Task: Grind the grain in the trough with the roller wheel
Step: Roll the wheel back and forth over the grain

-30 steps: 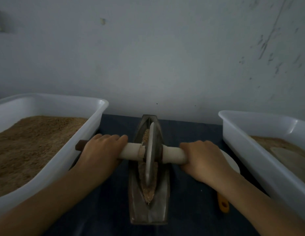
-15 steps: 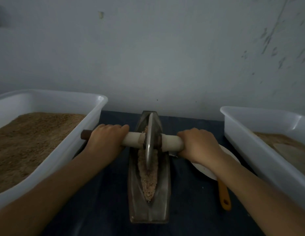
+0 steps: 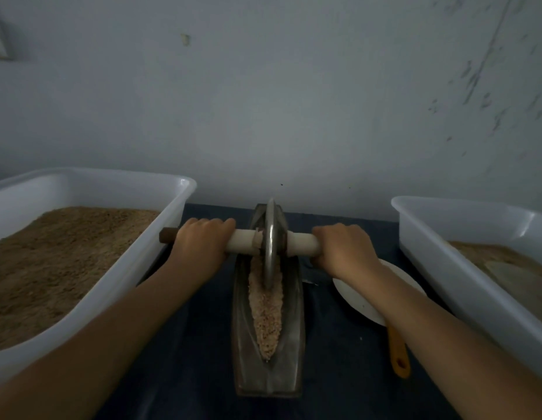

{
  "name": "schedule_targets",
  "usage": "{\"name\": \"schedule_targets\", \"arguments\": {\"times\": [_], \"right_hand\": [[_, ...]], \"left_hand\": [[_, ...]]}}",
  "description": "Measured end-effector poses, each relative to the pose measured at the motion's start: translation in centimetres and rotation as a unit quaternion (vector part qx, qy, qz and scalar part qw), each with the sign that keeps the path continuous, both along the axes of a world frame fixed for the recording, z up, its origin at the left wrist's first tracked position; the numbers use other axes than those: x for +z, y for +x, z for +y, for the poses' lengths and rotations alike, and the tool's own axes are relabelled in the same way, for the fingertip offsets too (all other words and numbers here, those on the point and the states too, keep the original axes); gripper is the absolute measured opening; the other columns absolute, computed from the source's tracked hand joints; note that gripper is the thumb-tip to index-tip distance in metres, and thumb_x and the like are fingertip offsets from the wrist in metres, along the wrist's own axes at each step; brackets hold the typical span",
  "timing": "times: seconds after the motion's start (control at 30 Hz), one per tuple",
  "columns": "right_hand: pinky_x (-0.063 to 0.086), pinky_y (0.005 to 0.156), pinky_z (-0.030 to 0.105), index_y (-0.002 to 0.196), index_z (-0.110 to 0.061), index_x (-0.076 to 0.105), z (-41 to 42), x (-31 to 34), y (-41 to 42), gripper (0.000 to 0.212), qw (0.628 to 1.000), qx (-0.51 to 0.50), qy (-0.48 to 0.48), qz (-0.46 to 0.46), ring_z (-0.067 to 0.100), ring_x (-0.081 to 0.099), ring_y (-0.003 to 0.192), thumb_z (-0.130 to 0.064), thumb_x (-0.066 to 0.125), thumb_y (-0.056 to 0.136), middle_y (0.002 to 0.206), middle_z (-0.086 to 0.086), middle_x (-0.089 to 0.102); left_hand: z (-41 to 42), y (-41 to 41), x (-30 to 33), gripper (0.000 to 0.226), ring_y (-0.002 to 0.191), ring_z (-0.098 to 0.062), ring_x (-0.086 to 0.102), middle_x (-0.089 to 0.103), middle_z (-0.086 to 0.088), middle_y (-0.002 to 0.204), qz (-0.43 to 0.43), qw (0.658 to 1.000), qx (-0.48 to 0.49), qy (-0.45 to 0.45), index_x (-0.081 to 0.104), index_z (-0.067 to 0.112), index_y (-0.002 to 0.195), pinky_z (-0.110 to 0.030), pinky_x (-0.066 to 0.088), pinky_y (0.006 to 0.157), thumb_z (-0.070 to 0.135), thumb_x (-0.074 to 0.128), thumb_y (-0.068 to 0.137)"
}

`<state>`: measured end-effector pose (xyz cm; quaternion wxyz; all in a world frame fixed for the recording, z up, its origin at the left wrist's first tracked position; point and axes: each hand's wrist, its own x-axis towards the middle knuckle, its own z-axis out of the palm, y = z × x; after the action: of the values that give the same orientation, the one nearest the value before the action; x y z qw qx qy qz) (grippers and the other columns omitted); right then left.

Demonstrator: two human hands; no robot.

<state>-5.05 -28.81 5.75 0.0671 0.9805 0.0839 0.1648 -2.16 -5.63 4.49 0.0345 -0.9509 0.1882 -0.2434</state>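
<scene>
Gripping axle (image 3: 242,242) both sides of roller wheel (image 3: 271,244): left hand (image 3: 203,242), right hand (image 3: 344,250), arms outstretched.

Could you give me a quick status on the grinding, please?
Both hands, left and right, grip axle. Roller wheel at trough's far end. Nothing obstructing.

There were two white plastic tubs (image 3: 178,189) (image 3: 415,216) (both holding brown meal), one metal trough (image 3: 242,353), one roller wheel (image 3: 271,237), one white plate (image 3: 360,298), and two hands (image 3: 203,241) (image 3: 345,250).
</scene>
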Motion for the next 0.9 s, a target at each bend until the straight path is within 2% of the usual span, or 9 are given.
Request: {"name": "schedule_targets", "arguments": {"times": [0.13, 0.2, 0.33, 0.37, 0.43, 0.5, 0.57, 0.73, 0.9], "right_hand": [[0.028, 0.066, 0.029, 0.096, -0.027, 0.053, 0.2, -0.2, -3.5, 0.015, 0.999, 0.032, -0.012, -0.01, 0.018, 0.058, 0.083, -0.038, 0.053, 0.086, 0.091, -0.004, 0.063], [0.026, 0.065, 0.028, 0.092, -0.03, 0.05, 0.1, -0.3, -5.3, 0.012, 0.999, 0.042, -0.003, -0.003, 0.016, 0.055, 0.077, -0.04, 0.052, 0.086, 0.09, -0.006, 0.062], [0.036, 0.068, 0.026, 0.089, -0.03, 0.049, -0.4, -0.3, -7.8, 0.012, 0.999, 0.044, 0.026, 0.006, 0.011, 0.056, 0.082, -0.039, 0.055, 0.083, 0.091, -0.009, 0.061], [0.04, 0.073, 0.026, 0.094, -0.029, 0.05, -0.4, -0.3, -8.1, 0.014, 0.999, 0.033, 0.026, 0.018, 0.012, 0.057, 0.087, -0.039, 0.055, 0.084, 0.095, -0.009, 0.06], [0.042, 0.075, 0.027, 0.098, -0.029, 0.05, -0.4, -0.2, -8.4, 0.017, 0.999, 0.022, 0.018, 0.032, 0.012, 0.057, 0.089, -0.04, 0.053, 0.085, 0.095, -0.008, 0.059], [0.034, 0.064, 0.025, 0.087, -0.033, 0.045, -0.2, 0.2, -8.4, 0.011, 0.999, 0.042, 0.012, 0.01, 0.01, 0.054, 0.077, -0.041, 0.052, 0.085, 0.085, -0.011, 0.056], [0.027, 0.062, 0.026, 0.082, -0.034, 0.038, 0.0, 0.7, -7.9, 0.017, 0.999, 0.042, 0.003, 0.031, 0.01, 0.048, 0.07, -0.041, 0.053, 0.085, 0.082, -0.011, 0.056], [0.028, 0.06, 0.026, 0.086, -0.029, 0.052, 0.4, 0.9, -3.7, 0.012, 0.999, 0.012, -0.033, 0.026, 0.016, 0.059, 0.084, -0.041, 0.055, 0.084, 0.091, -0.006, 0.064], [0.019, 0.047, 0.026, 0.071, -0.028, 0.043, -0.2, 0.6, 1.1, 0.02, 0.999, -0.009, -0.024, 0.019, 0.02, 0.059, 0.081, -0.032, 0.061, 0.078, 0.09, -0.001, 0.064]], "left_hand": [[1.0, -3.4, -0.1, 0.026, 0.099, -0.01, 0.056, 0.058, 0.009, 0.108, 0.031, 0.999, -0.023, -0.011, 0.045, 0.027, 0.106, -0.023, 0.037, 0.085, 0.034, 0.059, 0.086], [1.4, -5.4, 0.2, 0.027, 0.097, -0.009, 0.056, 0.058, 0.011, 0.105, 0.03, 0.999, -0.037, -0.025, 0.046, 0.029, 0.105, -0.022, 0.036, 0.083, 0.034, 0.061, 0.084], [1.9, -8.6, 1.4, 0.043, 0.071, -0.01, 0.063, 0.062, 0.009, 0.077, 0.004, 0.996, -0.082, -0.018, 0.057, 0.026, 0.087, -0.022, 0.034, 0.063, 0.029, 0.086, 0.055], [2.0, -8.9, 1.6, 0.045, 0.072, -0.009, 0.063, 0.063, 0.01, 0.079, 0.01, 0.996, -0.084, -0.01, 0.057, 0.027, 0.088, -0.022, 0.036, 0.064, 0.031, 0.086, 0.054], [2.1, -9.0, 1.6, 0.042, 0.084, -0.006, 0.062, 0.062, 0.013, 0.091, 0.028, 0.997, -0.077, -0.006, 0.054, 0.031, 0.098, -0.022, 0.037, 0.073, 0.037, 0.079, 0.065], [2.1, -8.5, 1.3, 0.039, 0.092, -0.006, 0.059, 0.06, 0.014, 0.098, 0.025, 0.997, -0.076, -0.015, 0.05, 0.032, 0.104, -0.023, 0.037, 0.079, 0.04, 0.072, 0.073], [2.0, -7.7, 0.9, 0.031, 0.099, -0.007, 0.056, 0.058, 0.014, 0.104, 0.041, 0.997, -0.062, -0.024, 0.047, 0.032, 0.107, -0.022, 0.035, 0.084, 0.039, 0.063, 0.081], [0.9, -3.9, 0.3, 0.023, 0.097, -0.011, 0.056, 0.058, 0.009, 0.107, 0.045, 0.999, -0.02, -0.019, 0.043, 0.027, 0.104, -0.023, 0.037, 0.082, 0.034, 0.057, 0.087], [-0.2, 0.6, 0.3, 0.017, 0.094, -0.018, 0.058, 0.061, 0.0, 0.104, 0.026, 0.999, 0.014, -0.017, 0.047, 0.02, 0.099, -0.026, 0.035, 0.076, 0.029, 0.055, 0.087]]}}
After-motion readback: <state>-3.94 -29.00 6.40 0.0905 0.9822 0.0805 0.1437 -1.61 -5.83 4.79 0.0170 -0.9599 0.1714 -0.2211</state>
